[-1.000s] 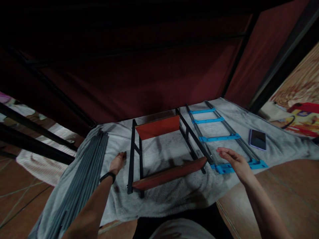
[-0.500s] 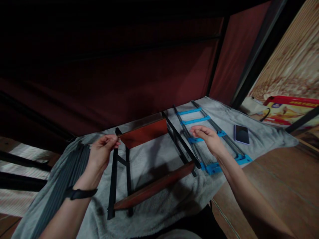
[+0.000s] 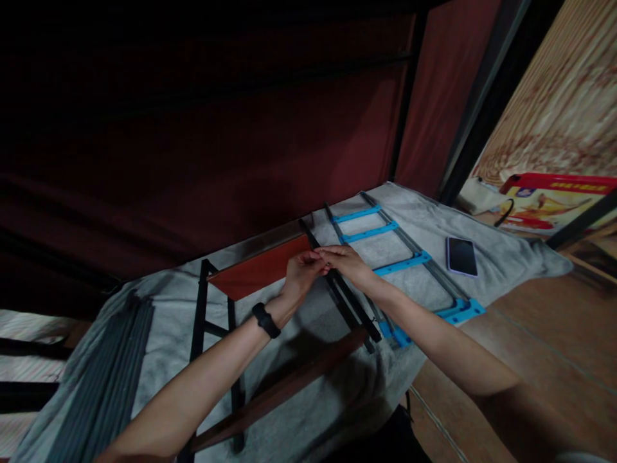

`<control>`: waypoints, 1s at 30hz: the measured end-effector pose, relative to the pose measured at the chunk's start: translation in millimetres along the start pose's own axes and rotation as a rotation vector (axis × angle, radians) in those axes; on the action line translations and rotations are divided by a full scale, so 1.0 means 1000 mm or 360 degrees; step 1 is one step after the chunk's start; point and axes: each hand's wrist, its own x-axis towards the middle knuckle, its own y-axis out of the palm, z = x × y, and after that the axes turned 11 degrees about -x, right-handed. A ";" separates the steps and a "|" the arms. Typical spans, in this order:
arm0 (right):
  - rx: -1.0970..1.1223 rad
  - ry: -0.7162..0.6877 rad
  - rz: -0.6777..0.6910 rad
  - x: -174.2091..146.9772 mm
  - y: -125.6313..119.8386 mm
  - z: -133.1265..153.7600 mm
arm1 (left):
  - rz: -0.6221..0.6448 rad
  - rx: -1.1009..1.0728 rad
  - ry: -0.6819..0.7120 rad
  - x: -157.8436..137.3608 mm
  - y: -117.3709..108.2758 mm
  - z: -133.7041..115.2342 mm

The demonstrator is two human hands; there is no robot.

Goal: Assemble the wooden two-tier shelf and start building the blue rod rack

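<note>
My left hand and my right hand meet above the right side of a black metal frame. Fingertips of both hands are pinched together around something too small to name. Two reddish-brown boards join the frame's sides: the far board lies beyond my left hand, and the near board runs below my forearms. A black band circles my left wrist. Just right of my right hand lies a rack of dark tubes with blue connectors.
A grey blanket lies under everything. Dark grey tubes are bundled at left. A phone rests at right. Behind stands a dark red fabric panel. A red and yellow box sits at far right, beyond the tiled floor.
My left hand has left the frame's far left corner and moved right to meet my right hand. My right hand has shifted left. The view has turned slightly.
</note>
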 end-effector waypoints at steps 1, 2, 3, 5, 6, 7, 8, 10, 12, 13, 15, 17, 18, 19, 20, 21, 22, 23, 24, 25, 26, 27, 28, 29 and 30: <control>0.0019 -0.0004 -0.0024 0.003 -0.005 -0.003 | 0.0036 0.0043 0.0006 0.005 -0.001 0.004; 0.0036 0.0000 -0.0053 0.007 -0.010 -0.005 | 0.0075 0.0115 0.0032 0.011 -0.003 0.007; 0.0050 0.0011 -0.0095 0.011 -0.016 -0.008 | 0.0094 0.0231 0.0094 0.018 -0.006 0.009; 0.0064 0.0051 -0.0198 0.021 -0.029 -0.013 | 0.0043 0.0615 0.0319 0.036 -0.018 0.008; 0.0064 0.0075 -0.0239 0.027 -0.035 -0.016 | -0.0025 0.0851 0.0461 0.045 -0.025 0.006; 0.0062 0.0095 -0.0265 0.032 -0.041 -0.020 | -0.0088 0.1088 0.0583 0.056 -0.033 0.003; 0.0063 0.0115 -0.0271 0.038 -0.045 -0.023 | -0.0120 0.1311 0.0659 0.066 -0.041 0.000; 0.0081 0.0161 -0.0254 0.049 -0.050 -0.032 | -0.0116 0.1645 0.0669 0.087 -0.054 -0.005; 0.0089 0.0207 -0.0234 0.061 -0.048 -0.040 | -0.0062 0.1815 0.0564 0.105 -0.063 -0.005; 0.0079 0.0224 -0.0226 0.068 -0.046 -0.043 | -0.0025 0.1847 0.0495 0.113 -0.066 -0.003; 0.0047 0.0242 -0.0228 0.081 -0.039 -0.049 | 0.0024 0.1846 0.0382 0.124 -0.067 0.003; 0.0022 0.0245 -0.0259 0.094 -0.032 -0.054 | 0.0036 0.1789 0.0333 0.131 -0.067 0.010; 0.0015 0.0250 -0.0281 0.101 -0.029 -0.055 | 0.0015 0.1753 0.0333 0.134 -0.067 0.013; 0.0009 0.0252 -0.0306 0.106 -0.026 -0.057 | -0.0030 0.1720 0.0338 0.136 -0.067 0.016; 0.0002 0.0249 -0.0328 0.112 -0.023 -0.058 | -0.0087 0.1699 0.0342 0.138 -0.067 0.018; -0.0009 0.0243 -0.0344 0.116 -0.021 -0.059 | -0.0143 0.1696 0.0341 0.139 -0.068 0.020; -0.0022 0.0236 -0.0354 0.120 -0.019 -0.061 | -0.0188 0.1712 0.0335 0.140 -0.069 0.021; -0.0038 0.0226 -0.0360 0.124 -0.018 -0.062 | -0.0207 0.1744 0.0324 0.141 -0.070 0.022; -0.0057 0.0217 -0.0352 0.126 -0.017 -0.064 | -0.0204 0.1777 0.0313 0.142 -0.071 0.022; -0.0079 0.0210 -0.0330 0.128 -0.016 -0.065 | -0.0187 0.1803 0.0303 0.142 -0.072 0.022; -0.0100 0.0205 -0.0300 0.130 -0.015 -0.066 | -0.0173 0.1819 0.0295 0.142 -0.073 0.022; -0.0118 0.0203 -0.0270 0.132 -0.015 -0.068 | -0.0173 0.1827 0.0286 0.142 -0.073 0.022; -0.0133 0.0209 -0.0255 0.133 -0.014 -0.069 | -0.0182 0.1832 0.0272 0.142 -0.074 0.021; -0.0141 0.0224 -0.0256 0.134 -0.013 -0.069 | -0.0194 0.1839 0.0254 0.142 -0.074 0.021; -0.0142 0.0243 -0.0271 0.135 -0.012 -0.070 | -0.0202 0.1850 0.0234 0.142 -0.074 0.021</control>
